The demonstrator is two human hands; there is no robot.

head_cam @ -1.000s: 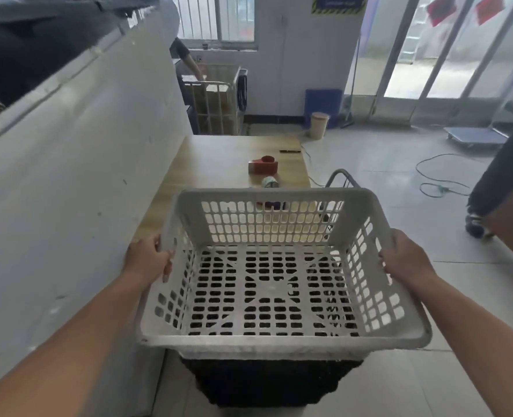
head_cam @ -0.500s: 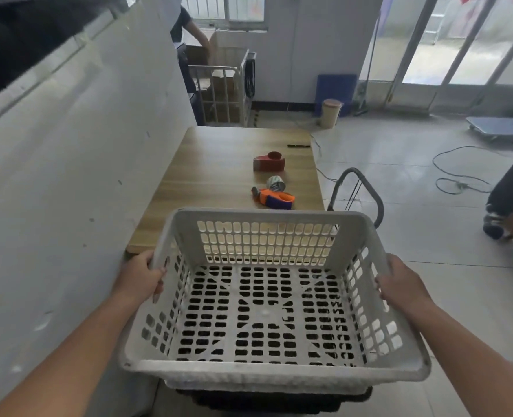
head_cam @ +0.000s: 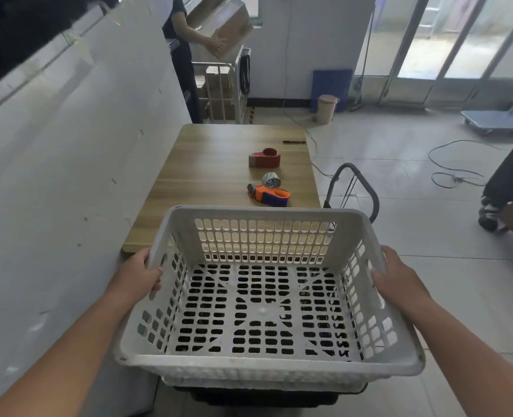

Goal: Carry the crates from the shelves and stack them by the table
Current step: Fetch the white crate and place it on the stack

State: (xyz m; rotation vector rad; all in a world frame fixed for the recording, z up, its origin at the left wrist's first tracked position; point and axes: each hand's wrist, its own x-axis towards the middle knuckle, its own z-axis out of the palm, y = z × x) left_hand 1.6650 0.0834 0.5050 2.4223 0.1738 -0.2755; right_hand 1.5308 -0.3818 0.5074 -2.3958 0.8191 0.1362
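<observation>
An empty white perforated crate fills the lower middle of the head view. My left hand grips its left rim and my right hand grips its right rim. Directly below it sits another white crate rim on top of a dark crate, mostly hidden. The wooden table stands just beyond the crate's far wall, against the grey wall on the left.
On the table lie a red tape dispenser, an orange tape dispenser, a tape roll and a pen. A trolley handle stands right of the table. A person holding a cardboard box stands behind; another person's leg is at right.
The crate has dropped lower onto the stack, so more of the table top shows beyond it. Both hands stay on the rims. The person behind has lifted a cardboard box.
</observation>
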